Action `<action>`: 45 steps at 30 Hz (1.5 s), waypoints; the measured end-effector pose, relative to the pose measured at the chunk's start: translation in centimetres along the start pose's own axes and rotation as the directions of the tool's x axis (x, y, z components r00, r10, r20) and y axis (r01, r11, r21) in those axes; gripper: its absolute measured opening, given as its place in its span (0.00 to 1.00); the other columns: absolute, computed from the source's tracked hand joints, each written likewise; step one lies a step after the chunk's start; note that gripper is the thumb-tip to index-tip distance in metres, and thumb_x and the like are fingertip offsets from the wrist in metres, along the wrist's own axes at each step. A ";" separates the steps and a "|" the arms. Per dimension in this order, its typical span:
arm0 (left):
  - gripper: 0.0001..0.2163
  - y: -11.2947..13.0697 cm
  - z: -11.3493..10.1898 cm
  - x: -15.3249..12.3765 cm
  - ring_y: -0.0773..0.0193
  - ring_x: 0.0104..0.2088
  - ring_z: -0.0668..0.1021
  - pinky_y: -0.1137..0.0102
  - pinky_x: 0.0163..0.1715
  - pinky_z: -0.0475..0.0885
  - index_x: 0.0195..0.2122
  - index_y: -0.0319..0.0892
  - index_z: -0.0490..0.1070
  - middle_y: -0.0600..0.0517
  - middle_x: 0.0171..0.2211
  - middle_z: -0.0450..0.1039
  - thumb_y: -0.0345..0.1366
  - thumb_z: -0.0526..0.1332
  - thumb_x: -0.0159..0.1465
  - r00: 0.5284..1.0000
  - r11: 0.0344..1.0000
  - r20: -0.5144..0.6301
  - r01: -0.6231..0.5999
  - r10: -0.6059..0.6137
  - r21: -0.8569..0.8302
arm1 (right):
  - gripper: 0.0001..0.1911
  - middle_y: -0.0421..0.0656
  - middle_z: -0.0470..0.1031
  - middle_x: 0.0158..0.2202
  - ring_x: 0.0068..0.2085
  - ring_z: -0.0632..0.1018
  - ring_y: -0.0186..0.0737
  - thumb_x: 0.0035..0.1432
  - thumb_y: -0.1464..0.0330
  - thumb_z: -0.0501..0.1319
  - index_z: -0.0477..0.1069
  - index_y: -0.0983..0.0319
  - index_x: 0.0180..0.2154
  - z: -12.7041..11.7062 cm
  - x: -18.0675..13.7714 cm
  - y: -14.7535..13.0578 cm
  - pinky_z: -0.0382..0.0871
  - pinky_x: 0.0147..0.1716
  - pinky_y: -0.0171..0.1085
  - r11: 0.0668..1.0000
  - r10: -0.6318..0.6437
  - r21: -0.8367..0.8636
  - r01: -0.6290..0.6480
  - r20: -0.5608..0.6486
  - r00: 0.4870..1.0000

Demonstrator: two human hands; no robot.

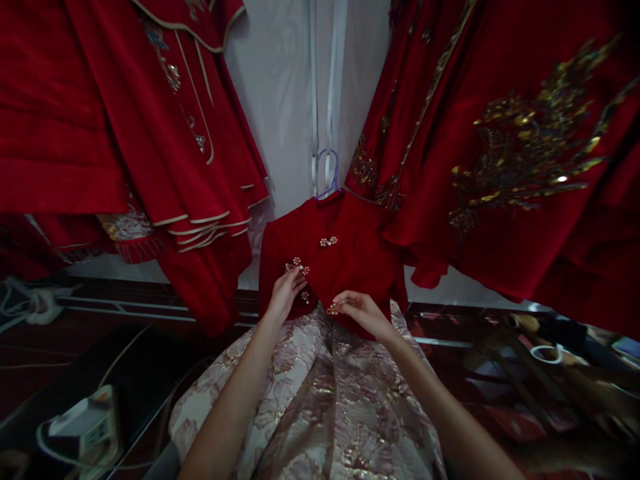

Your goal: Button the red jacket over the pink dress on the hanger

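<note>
A small red velvet jacket (350, 257) hangs on a purple hanger (327, 175) over a pale gold brocade skirt (320, 407). Pearl clasp fastenings (328, 241) run down its front. My left hand (285, 293) pinches the left front edge of the jacket just below a clasp (297, 267). My right hand (357, 310) is closed on the right front edge at a lower clasp (333, 309). The two hands sit close together at the jacket's hem.
Red embroidered garments (165, 133) hang at the left, and gold-sequined red robes (525, 147) at the right. A white wall (280, 80) lies behind. A white device with cables (87, 427) sits low left. Dark cluttered surfaces with cords (550, 353) lie at the right.
</note>
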State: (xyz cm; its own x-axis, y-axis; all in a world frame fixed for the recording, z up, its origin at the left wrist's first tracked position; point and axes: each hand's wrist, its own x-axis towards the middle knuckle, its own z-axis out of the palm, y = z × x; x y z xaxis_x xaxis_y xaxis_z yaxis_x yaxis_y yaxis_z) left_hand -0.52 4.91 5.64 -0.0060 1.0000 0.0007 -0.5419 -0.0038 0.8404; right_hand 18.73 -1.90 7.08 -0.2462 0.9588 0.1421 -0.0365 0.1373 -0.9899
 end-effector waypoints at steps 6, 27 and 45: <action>0.10 -0.6 0.5 0.7 0.70 0.34 0.77 0.70 0.42 0.71 0.36 0.40 0.73 0.49 0.38 0.77 0.35 0.66 0.52 0.999 0.989 -0.041 -0.013 0.008 -0.147 | 0.11 0.41 0.77 0.29 0.32 0.76 0.35 0.45 0.64 0.65 0.73 0.63 0.31 0.2 0.2 0.1 0.68 0.39 0.36 0.999 0.003 0.052 0.000 -0.045 0.999; 0.16 0.2 3.1 1.5 0.70 0.21 0.72 0.73 0.22 0.68 0.29 0.38 0.71 0.51 0.25 0.72 0.49 0.61 0.54 0.993 0.893 -0.015 -0.101 0.120 0.438 | 0.06 0.41 0.75 0.29 0.32 0.75 0.36 0.49 0.68 0.60 0.71 0.63 0.31 -0.5 -0.3 0.2 0.67 0.37 0.36 0.995 -0.011 -0.096 0.021 0.104 0.995; 0.08 7.1 7.8 4.7 0.59 0.42 0.68 0.63 0.46 0.62 0.36 0.43 0.71 0.48 0.40 0.67 0.41 0.59 0.60 0.514 -0.136 0.812 -0.816 0.275 0.562 | 0.04 0.38 0.71 0.27 0.30 0.72 0.34 0.49 0.68 0.60 0.68 0.62 0.29 -4.3 -2.0 -3.3 0.66 0.33 0.34 0.987 0.057 -0.159 -0.007 0.313 0.948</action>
State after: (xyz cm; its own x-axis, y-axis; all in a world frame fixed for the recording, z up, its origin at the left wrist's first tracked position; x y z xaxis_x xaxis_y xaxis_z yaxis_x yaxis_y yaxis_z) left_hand 2.11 9.58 15.82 0.5309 0.5170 0.6714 0.5513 -0.8125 0.1897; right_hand 23.49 -3.16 10.02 -0.5384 0.8391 0.0785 0.1194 0.1681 -0.9785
